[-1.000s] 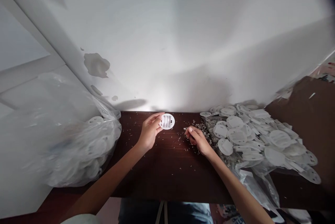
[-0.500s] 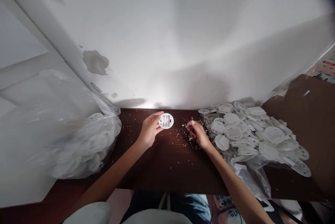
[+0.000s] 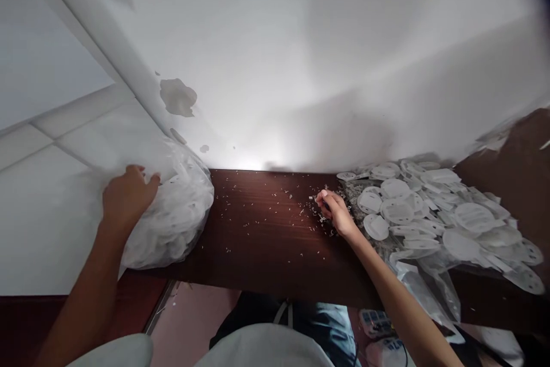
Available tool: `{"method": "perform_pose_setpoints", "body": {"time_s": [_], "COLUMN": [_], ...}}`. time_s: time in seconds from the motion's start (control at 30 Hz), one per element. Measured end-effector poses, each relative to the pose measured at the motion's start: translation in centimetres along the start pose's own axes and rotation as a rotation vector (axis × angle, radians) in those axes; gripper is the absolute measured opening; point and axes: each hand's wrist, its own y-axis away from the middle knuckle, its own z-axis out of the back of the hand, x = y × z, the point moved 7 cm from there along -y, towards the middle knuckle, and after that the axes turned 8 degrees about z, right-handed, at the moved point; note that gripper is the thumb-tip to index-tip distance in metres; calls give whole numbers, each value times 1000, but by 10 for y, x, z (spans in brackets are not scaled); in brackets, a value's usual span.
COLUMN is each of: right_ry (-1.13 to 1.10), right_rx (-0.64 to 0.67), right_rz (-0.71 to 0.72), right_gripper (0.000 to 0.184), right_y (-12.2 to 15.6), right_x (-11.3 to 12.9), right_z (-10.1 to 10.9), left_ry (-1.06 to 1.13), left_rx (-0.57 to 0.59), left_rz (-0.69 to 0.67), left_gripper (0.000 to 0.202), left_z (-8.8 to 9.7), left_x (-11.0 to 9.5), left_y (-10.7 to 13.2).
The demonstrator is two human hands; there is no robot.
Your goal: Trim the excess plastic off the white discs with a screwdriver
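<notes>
Left hand (image 3: 130,192) spread, thumb apart, over white plastic discs (image 3: 165,223) in crinkled clear bag (image 3: 201,190); palm hidden, contact unclear. Right hand (image 3: 336,213) curled around small dark object (image 3: 326,205), mostly hidden. Flat rounded pieces (image 3: 397,210) heaped beyond, overlapping. Wood-grained tabletop (image 3: 262,247), flecked with scraps (image 3: 311,198), gives room between bag and pieces; wall (image 3: 266,69) bounds back edge.

Dark-brown wooden tabletop (image 3: 258,258), left: clear plastic bag (image 3: 198,184), white plastic pieces (image 3: 165,224) inside.
Tabletop, right: heaped round white plastic discs (image 3: 397,210).
Tabletop, middle: tiny white scraps (image 3: 322,219), between bag and discs.
Behind tabletop: white wall (image 3: 266,69).
</notes>
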Motion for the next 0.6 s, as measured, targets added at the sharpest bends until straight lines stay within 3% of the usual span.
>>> {"method": "perform_pose_setpoints", "body": {"time_s": [0.07,0.17,0.2,0.27,0.37,0.43,0.5,0.6], "right_ry": [-1,-1,-1,-4,-7,2,22,35], "right_rx": [-12,-38,-47,-62,-77,-78,-74,-71], "right_rz": [4,9,7,2,0,-1,-2,4], "right_gripper": [47,48,49,51,50,49,49,48], "right_y": [-2,-5,-6,-8,-7,-6,-4,-3], "right_x": [0,1,2,3,6,8,10,11], "right_z": [2,7,9,11,12,11,11,11], "left_ry": [-16,9,19,40,38,-20,-83,-160], "left_rx": [63,125,154,116,17,52,66,-32], "left_rz": [15,34,56,39,-68,-111,-143,-170], "left_gripper": [79,84,85,82,65,53,49,51], "left_z": [-39,-83,-93,-96,-71,-46,-17,21], "left_x": [14,25,28,28,16,7,-4,-23], "left_y": [10,35,42,50,56,61,66,62]}}
